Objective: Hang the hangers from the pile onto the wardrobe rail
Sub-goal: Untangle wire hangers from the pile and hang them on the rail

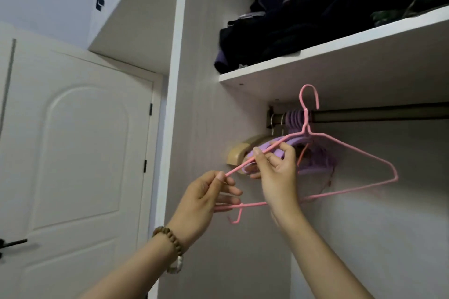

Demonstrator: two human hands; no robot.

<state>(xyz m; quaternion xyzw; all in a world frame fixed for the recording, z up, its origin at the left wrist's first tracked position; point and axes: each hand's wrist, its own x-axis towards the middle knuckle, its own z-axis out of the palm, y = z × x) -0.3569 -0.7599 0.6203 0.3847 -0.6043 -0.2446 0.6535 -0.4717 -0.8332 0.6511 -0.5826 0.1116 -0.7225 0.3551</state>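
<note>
Left hand and right hand are each pinching the sloping arm of the thin pink wire hanger, holding its hook above the dark metal rail centre-right, seemingly to drop it on.

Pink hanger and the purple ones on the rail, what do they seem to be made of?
Pink hanger: likely thin metal wire with a smooth pink coating; the rod is slim and twisted at the neck. Purple hangers: probably matt plastic, being broad and flat; a flocked cover cannot be ruled out.
</note>
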